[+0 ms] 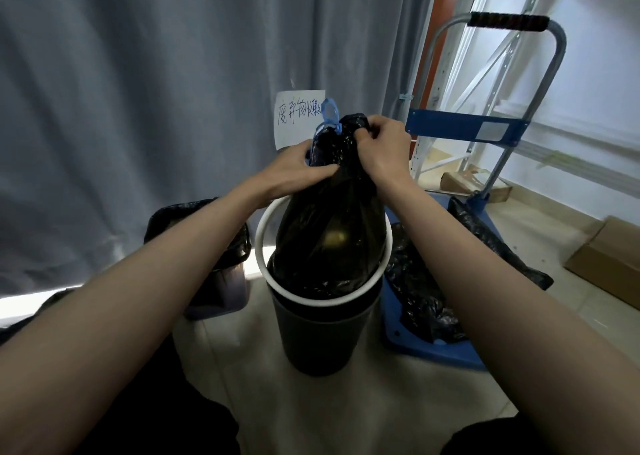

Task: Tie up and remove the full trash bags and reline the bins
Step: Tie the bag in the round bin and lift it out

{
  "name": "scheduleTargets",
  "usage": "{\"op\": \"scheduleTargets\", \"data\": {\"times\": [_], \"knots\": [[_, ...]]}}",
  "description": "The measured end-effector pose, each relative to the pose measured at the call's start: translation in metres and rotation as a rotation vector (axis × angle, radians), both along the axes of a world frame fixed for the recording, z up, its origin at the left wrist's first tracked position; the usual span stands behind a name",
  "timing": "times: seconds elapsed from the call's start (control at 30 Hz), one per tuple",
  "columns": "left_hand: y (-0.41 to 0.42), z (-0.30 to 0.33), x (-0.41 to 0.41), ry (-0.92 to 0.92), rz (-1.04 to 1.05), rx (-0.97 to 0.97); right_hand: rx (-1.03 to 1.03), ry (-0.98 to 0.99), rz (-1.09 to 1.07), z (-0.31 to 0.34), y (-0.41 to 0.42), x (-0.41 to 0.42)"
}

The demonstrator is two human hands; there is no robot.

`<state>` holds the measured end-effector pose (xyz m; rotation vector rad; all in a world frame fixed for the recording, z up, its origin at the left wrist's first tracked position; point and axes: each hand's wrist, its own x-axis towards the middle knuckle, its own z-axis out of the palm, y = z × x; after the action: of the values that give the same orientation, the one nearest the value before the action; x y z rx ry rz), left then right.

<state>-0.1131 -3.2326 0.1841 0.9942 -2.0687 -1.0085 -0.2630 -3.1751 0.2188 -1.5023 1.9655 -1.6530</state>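
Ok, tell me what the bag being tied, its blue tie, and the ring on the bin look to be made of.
Bag: thin plastic film, dark and glossy; it crinkles, shines, and lets a yellowish shape show through.
Blue tie: probably a thin plastic drawstring strip, slightly translucent.
Ring: looks like rigid white plastic, smooth and matte, holding its round shape.
Both the left hand and right hand pinch the neck.

A storeroom: metal shelving (pixel 460 83), platform trolley (pixel 485 132), cardboard boxes (pixel 609 264), tiled floor.
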Motion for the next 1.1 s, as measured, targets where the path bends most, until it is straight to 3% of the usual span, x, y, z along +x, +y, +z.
{"op": "scheduleTargets", "data": {"times": [0.1, 0.23, 0.3, 0.43, 0.57, 0.7, 0.8, 0.87, 0.93, 1.03, 1.1], "knots": [[0.005, -0.007, 0.000, -0.061, -0.017, -0.001, 0.090, -0.039, 0.014, -0.017, -0.003, -0.007], [0.006, -0.043, 0.004, -0.338, -0.106, 0.026, 0.413, 0.091, 0.082, -0.050, -0.004, -0.020], [0.007, -0.055, 0.001, -0.367, -0.115, 0.033, 0.380, 0.084, -0.014, -0.060, -0.004, -0.027], [0.017, -0.039, -0.016, -0.184, -0.009, 0.005, 0.334, -0.034, -0.017, -0.072, -0.006, -0.031], [0.019, -0.037, -0.031, -0.348, 0.074, -0.175, 0.236, -0.295, 0.109, -0.075, -0.007, -0.020], [0.012, -0.042, -0.034, -0.355, 0.156, -0.148, 0.271, -0.350, 0.335, -0.079, 0.000, -0.022], [0.010, -0.039, -0.031, -0.438, 0.185, -0.149, 0.214, -0.500, 0.282, -0.089, 0.004, -0.033], [0.009, -0.038, -0.030, -0.441, 0.199, -0.117, 0.217, -0.388, 0.101, -0.106, 0.004, -0.044], [0.009, -0.037, -0.029, -0.439, 0.198, -0.104, 0.380, -0.167, -0.068, -0.130, 0.008, -0.060], [0.011, -0.034, -0.030, -0.443, 0.216, -0.117, 0.718, 0.016, -0.099, -0.168, 0.021, -0.075], [0.012, -0.035, -0.030, -0.448, 0.224, -0.131, 0.786, 0.074, -0.077, -0.184, 0.029, -0.077]]}}
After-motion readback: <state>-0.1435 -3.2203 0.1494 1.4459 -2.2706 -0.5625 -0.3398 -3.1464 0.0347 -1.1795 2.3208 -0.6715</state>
